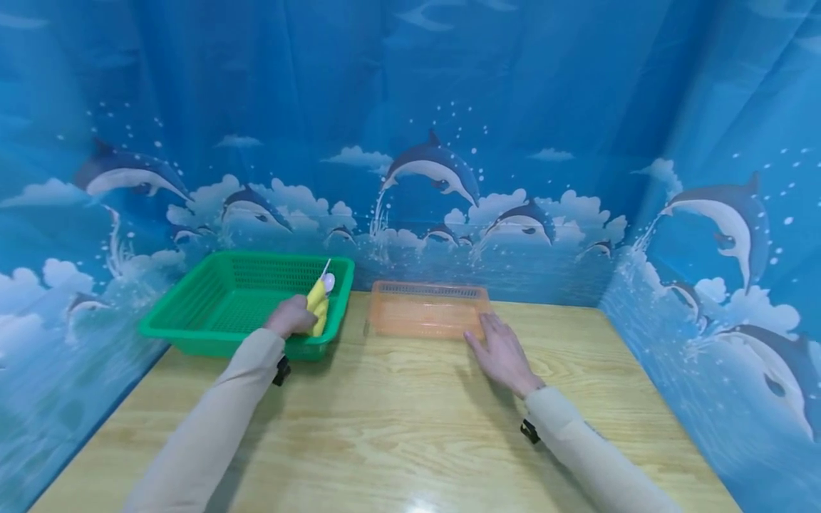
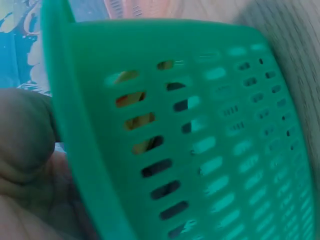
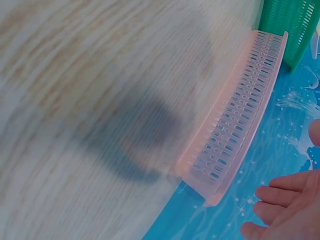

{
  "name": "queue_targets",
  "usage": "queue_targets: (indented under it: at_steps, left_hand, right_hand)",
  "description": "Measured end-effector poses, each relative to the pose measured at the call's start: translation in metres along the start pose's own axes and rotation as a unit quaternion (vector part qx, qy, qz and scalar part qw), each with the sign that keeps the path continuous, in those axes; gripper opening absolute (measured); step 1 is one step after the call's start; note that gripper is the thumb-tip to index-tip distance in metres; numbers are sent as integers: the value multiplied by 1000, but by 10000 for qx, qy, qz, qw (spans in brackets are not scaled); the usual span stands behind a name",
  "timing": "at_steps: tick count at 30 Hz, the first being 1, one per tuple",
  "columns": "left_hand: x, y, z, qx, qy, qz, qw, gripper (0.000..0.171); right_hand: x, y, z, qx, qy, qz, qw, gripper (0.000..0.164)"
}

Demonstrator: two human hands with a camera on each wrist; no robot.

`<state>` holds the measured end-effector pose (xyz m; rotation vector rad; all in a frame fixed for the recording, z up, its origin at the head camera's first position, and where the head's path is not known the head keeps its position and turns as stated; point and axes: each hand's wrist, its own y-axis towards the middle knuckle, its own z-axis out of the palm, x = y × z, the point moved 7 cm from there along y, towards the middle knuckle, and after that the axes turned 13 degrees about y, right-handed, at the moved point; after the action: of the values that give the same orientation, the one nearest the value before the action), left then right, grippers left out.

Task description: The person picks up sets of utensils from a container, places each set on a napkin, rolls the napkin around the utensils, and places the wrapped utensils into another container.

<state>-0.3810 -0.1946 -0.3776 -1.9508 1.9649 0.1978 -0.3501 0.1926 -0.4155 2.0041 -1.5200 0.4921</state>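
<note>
My left hand (image 1: 291, 315) reaches over the front right part of the green basket (image 1: 192, 348) and grips a yellow, elongated object (image 1: 318, 306), perhaps in more than one piece. Its exact kind cannot be told. Beside the yellow, a small pale lilac piece (image 1: 329, 282) with a thin white stick shows. In the left wrist view, the slotted basket wall (image 2: 95, 125) hides most of the fingers. My right hand (image 1: 503, 353) has its fingers extended at the right end of the orange-pink basket (image 1: 423, 331). The right wrist view shows that hand (image 3: 285, 207) holding nothing, apart from this basket (image 3: 200, 182).
Both baskets stand at the back of a light wooden table (image 1: 410, 420), the green one at the left, partly over the table edge. A blue dolphin-print curtain (image 1: 410, 92) hangs close behind and along both sides.
</note>
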Motion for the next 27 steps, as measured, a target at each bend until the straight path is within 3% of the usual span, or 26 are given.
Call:
queue_targets:
  at_steps: [11, 18, 22, 27]
  left_hand:
    - [5, 9, 13, 338, 111, -20, 9994, 26]
    - [15, 22, 25, 843, 91, -280, 9960, 40]
    - [17, 24, 28, 1144, 146, -406, 9925, 39]
    - [16, 25, 30, 1274, 497, -240, 9903, 41]
  right_hand:
    - [-2, 1, 9, 141, 171, 112, 9997, 72]
    - [-2, 2, 12, 125, 280, 133, 9994, 68]
    - [0, 1, 12, 151, 307, 171, 9993, 71]
    - [3, 1, 9, 144, 353, 154, 9992, 71]
